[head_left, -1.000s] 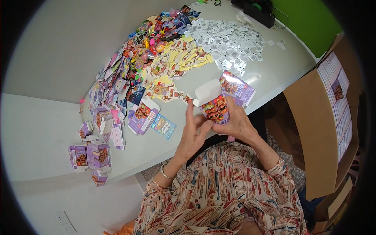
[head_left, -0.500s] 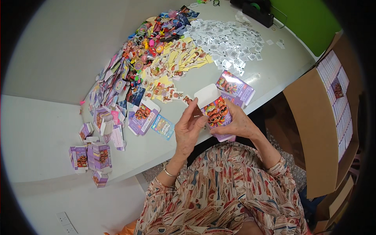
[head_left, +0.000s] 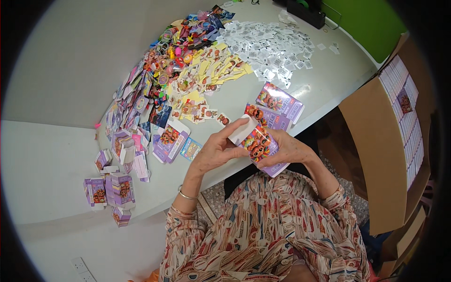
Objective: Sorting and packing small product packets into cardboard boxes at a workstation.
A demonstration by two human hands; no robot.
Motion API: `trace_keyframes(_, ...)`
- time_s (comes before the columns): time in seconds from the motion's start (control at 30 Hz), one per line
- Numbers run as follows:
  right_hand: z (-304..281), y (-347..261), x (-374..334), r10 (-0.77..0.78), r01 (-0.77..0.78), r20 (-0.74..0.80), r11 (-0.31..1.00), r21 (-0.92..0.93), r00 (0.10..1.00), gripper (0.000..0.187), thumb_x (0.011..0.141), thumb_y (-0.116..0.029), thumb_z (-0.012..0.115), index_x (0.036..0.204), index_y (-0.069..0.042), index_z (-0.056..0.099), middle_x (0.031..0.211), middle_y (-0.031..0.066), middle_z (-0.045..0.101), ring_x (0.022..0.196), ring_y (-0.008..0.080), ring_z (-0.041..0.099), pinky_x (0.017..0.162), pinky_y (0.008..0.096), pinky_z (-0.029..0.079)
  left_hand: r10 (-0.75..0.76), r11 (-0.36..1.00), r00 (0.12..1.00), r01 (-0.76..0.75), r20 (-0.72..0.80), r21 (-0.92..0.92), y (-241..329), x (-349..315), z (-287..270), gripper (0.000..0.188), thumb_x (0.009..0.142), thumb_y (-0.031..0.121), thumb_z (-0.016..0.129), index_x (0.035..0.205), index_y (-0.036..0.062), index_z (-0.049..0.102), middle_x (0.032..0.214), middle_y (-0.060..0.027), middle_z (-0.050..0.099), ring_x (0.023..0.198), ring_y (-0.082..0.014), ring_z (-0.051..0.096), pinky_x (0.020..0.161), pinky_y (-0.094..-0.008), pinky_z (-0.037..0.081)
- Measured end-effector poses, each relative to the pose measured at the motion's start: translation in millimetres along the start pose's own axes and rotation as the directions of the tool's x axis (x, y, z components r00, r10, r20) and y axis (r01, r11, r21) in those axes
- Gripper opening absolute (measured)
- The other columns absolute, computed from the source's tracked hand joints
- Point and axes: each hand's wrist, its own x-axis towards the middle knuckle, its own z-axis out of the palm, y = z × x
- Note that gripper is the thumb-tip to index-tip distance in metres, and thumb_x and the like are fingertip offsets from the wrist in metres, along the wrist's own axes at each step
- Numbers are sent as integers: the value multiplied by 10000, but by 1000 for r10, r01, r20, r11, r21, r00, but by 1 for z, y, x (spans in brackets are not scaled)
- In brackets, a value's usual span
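Note:
Over the table's near edge I hold a small purple carton (head_left: pixel 259 146) with a colourful cartoon picture on its front and a white flap at its top. My right hand (head_left: pixel 292 151) is closed round its right side, thumb across the front. My left hand (head_left: pixel 217 149) is at its left side, fingertips on the white flap and thumb against the lower left edge. The carton's back and inside are hidden. Just beyond it lie flat purple cartons (head_left: pixel 281 104), overlapping on the table. Left of my left hand are an open purple carton (head_left: pixel 170 141) and a blue packet (head_left: pixel 191 149).
Heaps of small toys (head_left: pixel 174 56), yellow-edged cards (head_left: pixel 211 70) and white paper slips (head_left: pixel 270 47) cover the far table. More purple cartons (head_left: pixel 120 188) sit at the left edge. A cardboard box (head_left: pixel 376 160) of packed cartons stands right, and a tape dispenser (head_left: pixel 305 13) far back.
My left hand has moved left, its fingertips now pressing the white flap, which has folded down toward the carton's top. The carton has tilted and come slightly lower right.

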Motion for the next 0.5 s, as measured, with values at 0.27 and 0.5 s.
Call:
trace_keyframes(0.27, -1, -1, -8, -40, 40, 2, 999, -17, 999, 707, 645, -160, 862, 1243, -21, 512, 1072, 33, 632, 987, 108, 577, 903, 283, 464, -90, 977, 973, 45, 211, 210, 13, 7, -2, 799, 804, 181, 760, 1463, 70, 322, 1419, -100, 452, 1237, -185, 471, 955, -348, 475)
trace_keyframes(0.5, 0, 0, -6, -30, 32, -37, 999, 43, 999, 728, 656, -151, 857, 1270, -17, 489, 1102, 44, 619, 986, 106, 568, 895, 280, 466, 31, 919, 988, -89, 153, 384, -3, 1, 9, 625, 892, 184, 644, 1436, 70, 359, 1386, -156, 487, 1176, -290, 553, 971, -384, 449)
